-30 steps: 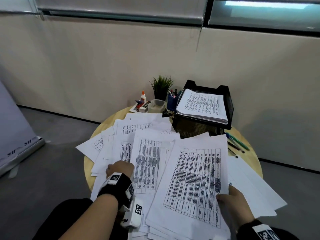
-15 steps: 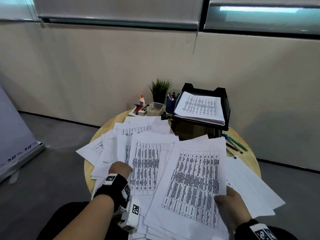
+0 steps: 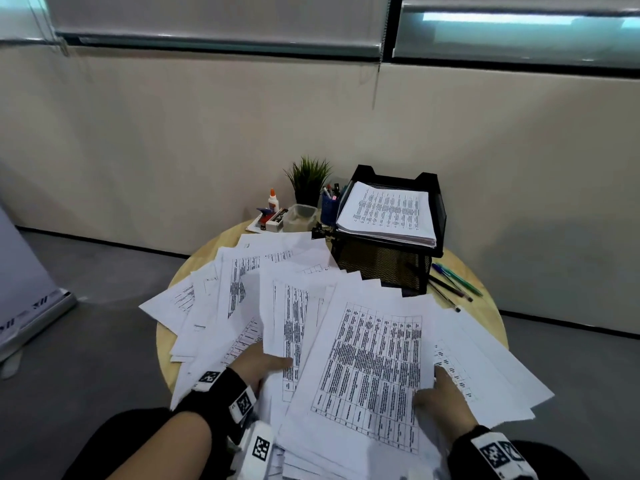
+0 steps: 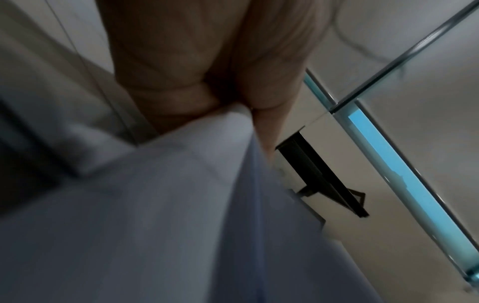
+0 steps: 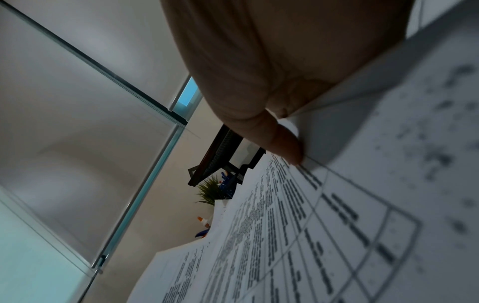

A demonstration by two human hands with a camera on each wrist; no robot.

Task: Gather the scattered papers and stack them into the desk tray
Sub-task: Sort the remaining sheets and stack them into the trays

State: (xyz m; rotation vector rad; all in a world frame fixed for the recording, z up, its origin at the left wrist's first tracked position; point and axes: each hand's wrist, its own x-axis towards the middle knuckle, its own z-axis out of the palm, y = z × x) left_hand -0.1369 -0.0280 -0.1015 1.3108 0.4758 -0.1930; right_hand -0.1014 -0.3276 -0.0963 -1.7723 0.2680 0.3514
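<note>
Several printed white papers [image 3: 374, 362] lie fanned over the round wooden table [image 3: 207, 252]. My left hand [image 3: 265, 363] pinches the near edge of a middle sheet [image 3: 291, 306], thumb on top; in the left wrist view the white sheet [image 4: 181, 184] sits between thumb and fingers of the hand [image 4: 241, 106]. My right hand [image 3: 434, 393] grips the near right edge of the top bundle, and its thumb [image 5: 282, 141] presses the printed sheet [image 5: 311, 225]. The black mesh desk tray [image 3: 439, 216] stands at the back right and holds a paper stack [image 3: 388, 211].
Behind the papers stand a small potted plant [image 3: 308, 178], a glue bottle [image 3: 272, 199], a clear plastic box [image 3: 300, 216] and a blue pen cup [image 3: 329, 206]. Loose pens [image 3: 453, 282] lie right of the tray. A wall runs close behind the table.
My left hand has slid right and taken the middle sheet's edge, thumb now on top. The sheets there have shifted and lifted. My right hand keeps its grip on the top bundle.
</note>
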